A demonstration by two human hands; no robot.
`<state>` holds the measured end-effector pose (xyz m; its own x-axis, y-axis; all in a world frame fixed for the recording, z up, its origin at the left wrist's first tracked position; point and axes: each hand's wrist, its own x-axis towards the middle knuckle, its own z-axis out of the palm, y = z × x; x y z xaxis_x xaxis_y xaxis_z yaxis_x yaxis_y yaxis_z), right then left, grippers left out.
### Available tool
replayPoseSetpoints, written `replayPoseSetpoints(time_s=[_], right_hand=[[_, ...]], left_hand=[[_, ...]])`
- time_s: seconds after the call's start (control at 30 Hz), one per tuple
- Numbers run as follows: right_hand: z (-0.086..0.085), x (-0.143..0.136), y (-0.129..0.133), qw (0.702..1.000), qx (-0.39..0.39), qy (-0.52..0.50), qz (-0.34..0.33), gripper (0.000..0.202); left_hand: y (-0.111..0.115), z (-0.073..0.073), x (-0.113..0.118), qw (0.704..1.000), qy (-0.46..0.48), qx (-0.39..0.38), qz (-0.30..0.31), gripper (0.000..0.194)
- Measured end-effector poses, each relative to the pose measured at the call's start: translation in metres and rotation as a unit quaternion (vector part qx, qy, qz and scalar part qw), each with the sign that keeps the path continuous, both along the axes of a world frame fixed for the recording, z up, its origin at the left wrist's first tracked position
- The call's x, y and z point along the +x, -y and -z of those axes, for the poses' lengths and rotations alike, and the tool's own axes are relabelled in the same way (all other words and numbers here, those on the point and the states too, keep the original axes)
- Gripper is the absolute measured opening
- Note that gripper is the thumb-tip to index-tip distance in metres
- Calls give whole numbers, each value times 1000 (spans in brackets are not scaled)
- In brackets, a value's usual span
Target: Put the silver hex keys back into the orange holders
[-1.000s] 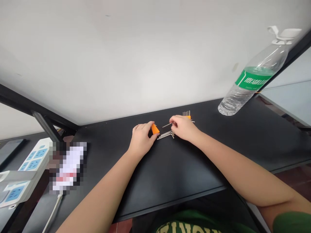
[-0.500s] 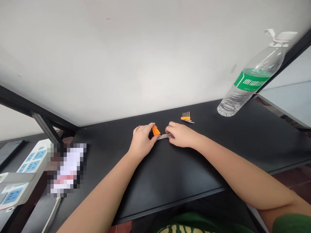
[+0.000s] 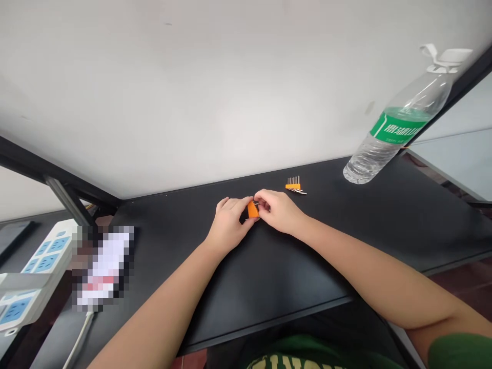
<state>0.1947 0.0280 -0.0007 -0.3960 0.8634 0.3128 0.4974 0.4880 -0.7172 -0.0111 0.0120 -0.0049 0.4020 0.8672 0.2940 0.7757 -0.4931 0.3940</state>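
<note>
Between thumb and fingers, my left hand [image 3: 229, 221] grips an orange holder [image 3: 252, 209] just above the black table. My right hand [image 3: 279, 211] is closed against the holder's right side, its fingertips pinching a thin metal piece that is mostly hidden by the fingers. Behind my right hand, a second orange holder [image 3: 293, 186] lies on the table with several short metal keys standing up from it and more fanned out at its front.
A large water bottle [image 3: 397, 123] with a green label stands at the back right. On the left are a blurred phone-like device [image 3: 104, 269] with a white cable and a white power strip [image 3: 49, 256]. A pale wall [image 3: 230, 102] rises behind the black table [image 3: 269, 287].
My right hand has moved left against the orange holder, and the metal keys that showed between the hands are now mostly hidden. The held holder has shifted slightly right.
</note>
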Motion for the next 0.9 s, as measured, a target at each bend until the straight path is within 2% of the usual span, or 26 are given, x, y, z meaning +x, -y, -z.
replayPoseSetpoints(time_s=[0.13, 0.23, 0.3, 0.37, 0.43, 0.57, 0.63, 0.77, 0.9], right_hand=[[-2, 13, -9, 997, -10, 46, 60, 19], [-5, 27, -17, 987, -41, 128, 85, 11], [-7, 33, -20, 977, -70, 183, 78, 6], [-9, 35, -18, 971, -92, 212, 61, 24], [-10, 33, -14, 969, -96, 223, 35, 31], [-11, 24, -4, 965, -80, 251, -7, 11], [-10, 20, 0, 963, -78, 259, -13, 5], [-9, 18, 1, 967, -79, 243, -15, 7], [-10, 18, 0, 986, -48, 157, 14, 16]], left_hand=[[-4, 1, -2, 999, -30, 12, -41, 43], [-7, 2, -5, 997, -32, 16, -67, 43], [-8, 2, -6, 997, -27, 15, -72, 44], [-8, 3, -7, 997, -21, 9, -70, 44], [-8, 3, -7, 998, -16, 1, -67, 44], [-9, 4, -8, 997, -8, -6, -71, 46], [-9, 5, -8, 997, -6, -7, -74, 46], [-9, 6, -8, 998, 5, -14, -68, 47], [-6, 4, -6, 999, 25, -24, -32, 49]])
